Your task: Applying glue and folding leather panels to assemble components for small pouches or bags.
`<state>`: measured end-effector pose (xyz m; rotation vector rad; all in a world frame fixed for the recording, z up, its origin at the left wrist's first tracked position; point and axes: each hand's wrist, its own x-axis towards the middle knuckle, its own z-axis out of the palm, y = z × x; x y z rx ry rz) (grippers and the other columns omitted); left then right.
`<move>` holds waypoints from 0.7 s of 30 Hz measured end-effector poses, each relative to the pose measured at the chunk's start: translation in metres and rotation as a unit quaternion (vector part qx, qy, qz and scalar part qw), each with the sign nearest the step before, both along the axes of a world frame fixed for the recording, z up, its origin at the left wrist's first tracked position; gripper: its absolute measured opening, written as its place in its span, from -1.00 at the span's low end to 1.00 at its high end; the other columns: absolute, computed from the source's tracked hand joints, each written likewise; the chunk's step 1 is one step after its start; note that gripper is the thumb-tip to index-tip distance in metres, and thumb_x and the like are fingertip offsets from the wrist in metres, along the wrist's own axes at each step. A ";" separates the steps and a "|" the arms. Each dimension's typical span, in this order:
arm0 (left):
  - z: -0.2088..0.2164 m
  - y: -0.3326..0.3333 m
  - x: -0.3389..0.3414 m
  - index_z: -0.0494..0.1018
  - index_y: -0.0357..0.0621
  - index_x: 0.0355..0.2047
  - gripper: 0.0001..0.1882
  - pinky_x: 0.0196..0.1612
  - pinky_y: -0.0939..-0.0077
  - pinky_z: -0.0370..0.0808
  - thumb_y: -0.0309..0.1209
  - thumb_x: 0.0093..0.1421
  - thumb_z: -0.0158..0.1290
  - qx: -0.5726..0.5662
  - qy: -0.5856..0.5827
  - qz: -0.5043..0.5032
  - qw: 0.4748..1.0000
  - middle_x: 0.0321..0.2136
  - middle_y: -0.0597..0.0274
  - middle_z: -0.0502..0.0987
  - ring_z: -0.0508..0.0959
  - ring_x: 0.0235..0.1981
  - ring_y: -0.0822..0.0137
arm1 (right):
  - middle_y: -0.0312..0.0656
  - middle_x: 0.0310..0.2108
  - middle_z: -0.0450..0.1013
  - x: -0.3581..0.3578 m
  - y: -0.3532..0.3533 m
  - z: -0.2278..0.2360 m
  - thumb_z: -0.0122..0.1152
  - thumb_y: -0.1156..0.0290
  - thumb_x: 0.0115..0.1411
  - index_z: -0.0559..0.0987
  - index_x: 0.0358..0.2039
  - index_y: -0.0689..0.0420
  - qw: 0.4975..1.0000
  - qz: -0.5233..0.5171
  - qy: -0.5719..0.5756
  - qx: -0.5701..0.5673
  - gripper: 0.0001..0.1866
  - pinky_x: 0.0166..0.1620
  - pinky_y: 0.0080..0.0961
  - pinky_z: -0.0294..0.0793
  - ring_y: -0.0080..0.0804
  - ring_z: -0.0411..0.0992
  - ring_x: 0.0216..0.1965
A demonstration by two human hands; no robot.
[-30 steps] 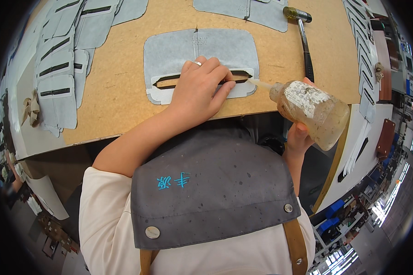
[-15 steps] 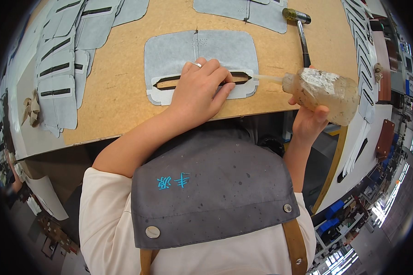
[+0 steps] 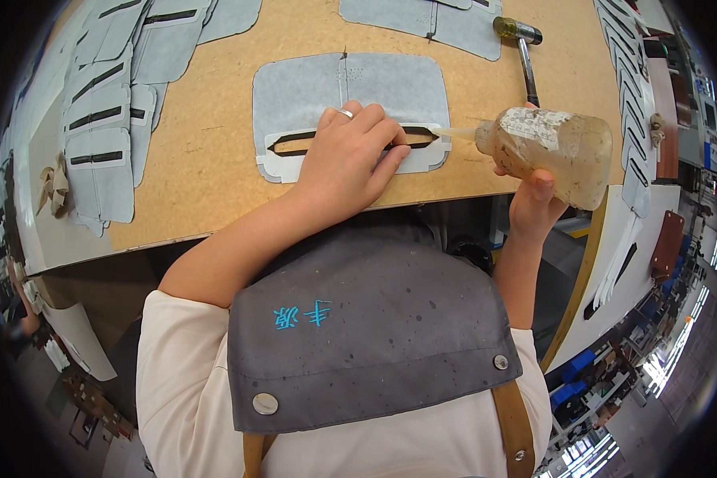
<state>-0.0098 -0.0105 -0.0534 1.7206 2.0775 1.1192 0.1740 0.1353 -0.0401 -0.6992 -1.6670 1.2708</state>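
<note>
Grey fabric panel (image 3: 350,95) is pressed flat on the wooden surface (image 3: 207,159) by the left hand (image 3: 346,159), fingers spread; a glue bottle (image 3: 554,151) is clasped in the right hand (image 3: 534,203), its nozzle at the slit's end.

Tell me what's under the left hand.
The left hand presses on a grey fabric piece with a dark slot. The slot's middle is covered by the fingers.

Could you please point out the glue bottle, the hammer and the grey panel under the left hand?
glue bottle (image 3: 558,151), head view, its body.
hammer (image 3: 516,30), head view, its head.
grey panel (image 3: 303,92), head view, bare upper-left area.
</note>
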 end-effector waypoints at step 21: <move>0.036 0.031 -0.102 0.43 -0.24 -0.18 -0.64 -0.28 0.35 0.35 -0.26 0.10 0.17 -0.333 0.083 -0.027 0.939 -0.48 0.11 0.49 0.49 -0.42 0.25 | -0.04 -0.08 0.35 0.033 0.038 0.042 0.44 0.00 -0.02 0.29 0.11 0.27 0.854 0.112 0.381 -0.335 -0.16 -0.55 -0.75 0.22 -0.67 0.14 -0.62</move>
